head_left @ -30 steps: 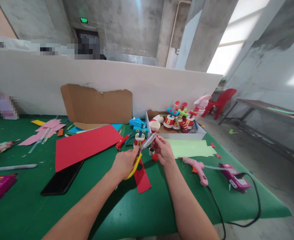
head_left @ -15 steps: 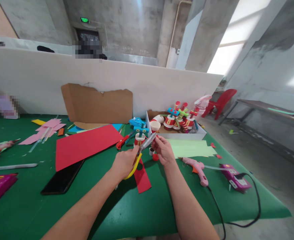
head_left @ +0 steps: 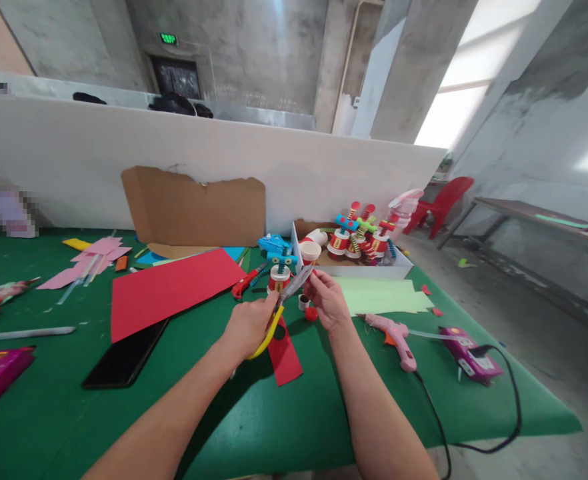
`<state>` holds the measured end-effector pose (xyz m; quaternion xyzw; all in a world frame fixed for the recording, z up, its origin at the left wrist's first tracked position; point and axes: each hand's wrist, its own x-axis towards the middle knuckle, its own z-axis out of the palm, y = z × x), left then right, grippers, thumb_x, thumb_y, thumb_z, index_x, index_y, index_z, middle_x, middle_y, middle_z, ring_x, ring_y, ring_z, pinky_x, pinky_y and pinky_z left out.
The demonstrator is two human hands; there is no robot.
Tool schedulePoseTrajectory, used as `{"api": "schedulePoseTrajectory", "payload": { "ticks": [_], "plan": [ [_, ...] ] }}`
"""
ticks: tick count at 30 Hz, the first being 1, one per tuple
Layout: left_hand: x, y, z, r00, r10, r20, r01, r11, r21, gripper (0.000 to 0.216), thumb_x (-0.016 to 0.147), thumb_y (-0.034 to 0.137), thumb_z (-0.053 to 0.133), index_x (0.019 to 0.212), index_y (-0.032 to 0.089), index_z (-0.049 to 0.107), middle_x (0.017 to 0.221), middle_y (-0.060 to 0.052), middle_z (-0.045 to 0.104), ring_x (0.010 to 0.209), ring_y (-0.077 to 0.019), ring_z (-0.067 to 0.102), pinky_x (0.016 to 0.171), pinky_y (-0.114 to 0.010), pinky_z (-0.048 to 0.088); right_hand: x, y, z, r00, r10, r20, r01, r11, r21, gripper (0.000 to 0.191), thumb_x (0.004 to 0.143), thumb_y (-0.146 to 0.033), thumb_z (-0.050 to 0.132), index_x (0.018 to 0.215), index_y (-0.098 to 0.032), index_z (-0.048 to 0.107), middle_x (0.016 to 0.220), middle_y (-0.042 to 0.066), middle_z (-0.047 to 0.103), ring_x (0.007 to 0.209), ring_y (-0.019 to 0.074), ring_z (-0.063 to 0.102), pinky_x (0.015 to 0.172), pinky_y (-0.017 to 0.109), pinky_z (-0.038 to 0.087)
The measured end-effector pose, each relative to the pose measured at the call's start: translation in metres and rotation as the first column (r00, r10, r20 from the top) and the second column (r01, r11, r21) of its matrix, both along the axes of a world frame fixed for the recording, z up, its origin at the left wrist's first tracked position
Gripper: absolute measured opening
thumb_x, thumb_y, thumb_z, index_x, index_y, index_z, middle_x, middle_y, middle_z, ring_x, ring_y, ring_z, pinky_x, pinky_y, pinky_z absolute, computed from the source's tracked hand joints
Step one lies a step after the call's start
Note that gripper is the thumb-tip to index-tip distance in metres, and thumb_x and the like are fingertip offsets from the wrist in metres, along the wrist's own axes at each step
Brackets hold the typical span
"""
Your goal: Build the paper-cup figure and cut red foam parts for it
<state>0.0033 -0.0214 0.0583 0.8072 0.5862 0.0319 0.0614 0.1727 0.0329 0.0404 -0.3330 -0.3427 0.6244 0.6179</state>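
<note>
My left hand [head_left: 251, 327] is closed around the yellow handles of a pair of scissors [head_left: 297, 283], whose blades point up and to the right. At the blade tips, my right hand [head_left: 328, 301] pinches a small red piece of paper [head_left: 313, 272], mostly hidden by the fingers. Below the scissors lies a red paper strip [head_left: 287, 361] with a round hole cut in it. Just behind the blades stands a cup figure [head_left: 279, 275] with a blue top. A small red round piece [head_left: 311, 314] and a small white cylinder [head_left: 303, 303] sit under my right hand.
A white box [head_left: 374, 271] of similar cup figures stands behind. To the right are green paper [head_left: 384, 297], a pink glue gun [head_left: 397, 340] and its cord. On the left, red card [head_left: 174, 290] partly covers a black phone [head_left: 124, 363]. A red-handled cutter [head_left: 244, 285] lies nearby.
</note>
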Motion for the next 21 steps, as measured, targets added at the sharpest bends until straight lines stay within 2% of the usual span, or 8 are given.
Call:
{"api": "schedulePoseTrajectory", "payload": {
  "ticks": [15,21],
  "plan": [
    [-0.0008,-0.0001,-0.0014,1.0,-0.009,0.011,0.009,1.0,0.01,0.032,0.09,0.021,0.038,0.121,0.019,0.044,0.093,-0.01,0.069,0.086,-0.0285,0.069,0.07,-0.037,0.051,0.0013,-0.001,0.0009,1.0,0.003,0.031,-0.003,1.0,-0.002,0.031,0.053,-0.037,0.087,0.071,-0.019,0.068,0.059,-0.004,0.062,0.053,0.0069,0.054,0.052,0.018,0.046],
    [-0.0009,0.0003,-0.0012,1.0,-0.01,0.004,0.01,1.0,0.007,0.032,0.09,0.021,0.04,0.121,0.02,0.043,0.093,-0.009,0.07,0.087,-0.0255,0.069,0.072,-0.033,0.051,0.0019,-0.0011,0.0018,0.999,0.004,0.034,-0.003,1.0,-0.01,0.03,0.054,-0.035,0.086,0.07,-0.018,0.068,0.058,-0.004,0.061,0.053,0.0076,0.053,0.051,0.02,0.045]
  ]
}}
